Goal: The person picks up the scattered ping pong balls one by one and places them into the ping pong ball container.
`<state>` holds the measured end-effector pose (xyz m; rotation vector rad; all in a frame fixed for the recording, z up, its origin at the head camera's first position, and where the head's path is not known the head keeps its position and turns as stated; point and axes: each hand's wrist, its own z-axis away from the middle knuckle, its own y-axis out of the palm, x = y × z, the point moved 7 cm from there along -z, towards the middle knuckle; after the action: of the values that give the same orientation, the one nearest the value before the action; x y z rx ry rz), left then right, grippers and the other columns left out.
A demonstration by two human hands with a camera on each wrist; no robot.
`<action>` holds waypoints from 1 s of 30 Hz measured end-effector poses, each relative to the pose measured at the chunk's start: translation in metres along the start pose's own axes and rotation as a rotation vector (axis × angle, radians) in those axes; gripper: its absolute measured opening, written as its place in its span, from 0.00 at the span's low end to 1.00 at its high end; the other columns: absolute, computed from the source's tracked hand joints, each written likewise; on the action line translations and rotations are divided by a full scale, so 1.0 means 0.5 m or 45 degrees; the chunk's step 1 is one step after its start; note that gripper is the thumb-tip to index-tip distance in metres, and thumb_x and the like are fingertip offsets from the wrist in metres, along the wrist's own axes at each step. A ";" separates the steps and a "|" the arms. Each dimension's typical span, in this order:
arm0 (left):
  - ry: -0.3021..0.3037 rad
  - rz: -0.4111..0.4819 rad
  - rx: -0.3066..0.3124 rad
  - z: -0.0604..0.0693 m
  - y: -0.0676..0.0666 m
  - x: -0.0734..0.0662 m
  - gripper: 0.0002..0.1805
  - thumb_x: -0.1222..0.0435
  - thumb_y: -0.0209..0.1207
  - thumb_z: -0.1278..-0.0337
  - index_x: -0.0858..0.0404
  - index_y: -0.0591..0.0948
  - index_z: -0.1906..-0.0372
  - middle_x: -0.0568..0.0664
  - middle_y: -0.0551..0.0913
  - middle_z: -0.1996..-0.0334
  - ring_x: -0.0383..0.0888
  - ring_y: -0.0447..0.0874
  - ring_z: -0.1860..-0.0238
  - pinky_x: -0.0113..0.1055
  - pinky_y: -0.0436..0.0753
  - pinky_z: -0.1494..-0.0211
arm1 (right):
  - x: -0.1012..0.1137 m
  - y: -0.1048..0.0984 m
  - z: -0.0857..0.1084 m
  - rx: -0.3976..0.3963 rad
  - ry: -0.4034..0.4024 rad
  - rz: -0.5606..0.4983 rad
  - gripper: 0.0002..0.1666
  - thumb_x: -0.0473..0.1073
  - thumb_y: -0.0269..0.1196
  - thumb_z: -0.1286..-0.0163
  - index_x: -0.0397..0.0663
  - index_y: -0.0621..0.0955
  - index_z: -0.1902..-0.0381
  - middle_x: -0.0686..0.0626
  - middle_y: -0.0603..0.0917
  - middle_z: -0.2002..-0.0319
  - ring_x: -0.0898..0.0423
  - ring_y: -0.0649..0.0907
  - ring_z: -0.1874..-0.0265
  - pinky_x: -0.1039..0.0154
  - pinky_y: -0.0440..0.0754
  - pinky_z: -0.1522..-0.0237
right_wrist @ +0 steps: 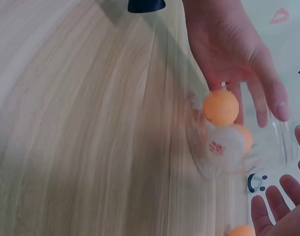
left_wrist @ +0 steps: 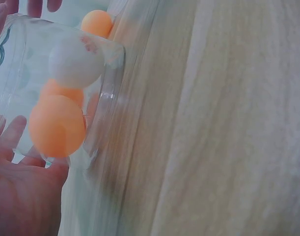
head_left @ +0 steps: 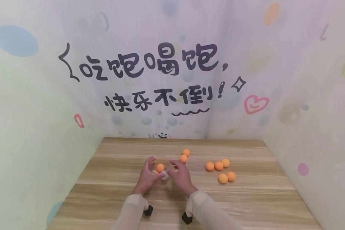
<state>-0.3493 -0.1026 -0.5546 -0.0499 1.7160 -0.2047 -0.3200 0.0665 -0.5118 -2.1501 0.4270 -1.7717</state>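
The left hand (head_left: 149,177) curls its grip around a clear cup (left_wrist: 32,44), which is between the two hands at the table (head_left: 118,153) and contains one white ball (left_wrist: 76,63) and two orange balls (left_wrist: 57,128). The right hand (head_left: 181,176) is just beside this cup, with its fingers loosely spread.
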 end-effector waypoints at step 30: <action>-0.004 0.044 0.052 0.018 0.001 -0.045 0.53 0.69 0.75 0.59 0.66 0.56 0.28 0.66 0.58 0.29 0.66 0.54 0.30 0.61 0.58 0.32 | -0.044 -0.020 0.004 -0.003 -0.102 0.244 0.28 0.45 0.70 0.38 0.37 0.78 0.44 0.38 0.79 0.44 0.38 0.75 0.42 0.41 0.71 0.41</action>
<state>-0.3371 -0.0994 -0.5338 0.0090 1.7079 -0.2138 -0.3218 0.0848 -0.5274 -2.0955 0.5936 -1.5768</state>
